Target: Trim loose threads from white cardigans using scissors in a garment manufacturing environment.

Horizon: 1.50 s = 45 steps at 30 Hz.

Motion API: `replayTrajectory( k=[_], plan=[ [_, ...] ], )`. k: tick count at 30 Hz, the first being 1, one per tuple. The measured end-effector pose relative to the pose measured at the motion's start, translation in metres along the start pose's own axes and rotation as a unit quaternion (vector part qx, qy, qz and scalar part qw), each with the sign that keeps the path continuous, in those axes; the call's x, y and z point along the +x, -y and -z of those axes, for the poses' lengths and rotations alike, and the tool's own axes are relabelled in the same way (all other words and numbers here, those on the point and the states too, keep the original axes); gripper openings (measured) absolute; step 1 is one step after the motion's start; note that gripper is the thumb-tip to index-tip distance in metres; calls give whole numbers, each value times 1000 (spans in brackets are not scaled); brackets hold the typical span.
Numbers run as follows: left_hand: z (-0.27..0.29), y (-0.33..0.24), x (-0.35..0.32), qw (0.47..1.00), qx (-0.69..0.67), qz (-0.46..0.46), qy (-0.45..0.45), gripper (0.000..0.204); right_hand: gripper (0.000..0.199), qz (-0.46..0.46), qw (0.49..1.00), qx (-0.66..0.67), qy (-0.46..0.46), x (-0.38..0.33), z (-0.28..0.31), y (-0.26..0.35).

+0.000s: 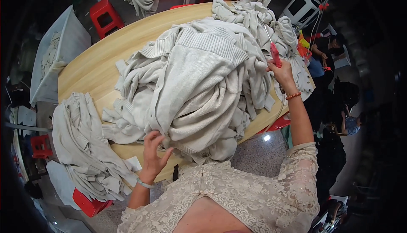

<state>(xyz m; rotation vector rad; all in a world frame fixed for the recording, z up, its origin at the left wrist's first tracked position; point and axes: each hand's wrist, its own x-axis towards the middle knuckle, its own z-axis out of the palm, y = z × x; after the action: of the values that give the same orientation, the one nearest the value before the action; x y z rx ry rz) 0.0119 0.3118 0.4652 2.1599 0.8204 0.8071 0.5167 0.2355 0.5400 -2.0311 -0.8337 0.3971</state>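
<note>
A heap of off-white knit cardigans covers much of the wooden table (85, 74). On top, right in front of me, lies one cardigan (190, 76) with a ribbed hem and a buttoned front band. At its near left edge is my left hand (153, 153), thumb and fingers apart, fingertips at the knit; whether they touch it I cannot tell. My right hand (283, 73), raised at the heap's right side, is closed round a red-handled tool (276, 55). This tool has a long thin metal shaft pointing away from me, like a soldering iron. A cord hangs below that hand.
More knitwear (87, 144) drapes over the table's left end, and another pile (258, 17) lies at the far right. Beyond the table are red stools (106, 17), a white bin (63, 46) and a white stool (302, 6). Other people sit at the far side and right.
</note>
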Motion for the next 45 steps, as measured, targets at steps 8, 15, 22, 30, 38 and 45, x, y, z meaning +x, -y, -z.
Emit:
replayTrajectory(
  k=[8,15,22,30,38,45],
  plan=[
    [-21,16,9,988,39,117,-93,65,31,123,980,-111,114,6,-65,126],
    [-50,13,-40,965,-149,191,-105,60,53,138,965,-157,160,60,-178,177],
    [-29,19,-59,945,-55,190,-260,43,21,176,969,-65,159,73,-201,176],
    [-45,-31,-6,979,151,-121,-60,46,26,274,945,-150,-98,136,8,92],
    [-60,-26,-12,976,174,-92,96,37,26,35,874,-472,-112,-50,77,-44],
    [-55,-21,-9,956,234,-123,124,32,35,77,984,-150,58,-171,52,-44]
  ],
)
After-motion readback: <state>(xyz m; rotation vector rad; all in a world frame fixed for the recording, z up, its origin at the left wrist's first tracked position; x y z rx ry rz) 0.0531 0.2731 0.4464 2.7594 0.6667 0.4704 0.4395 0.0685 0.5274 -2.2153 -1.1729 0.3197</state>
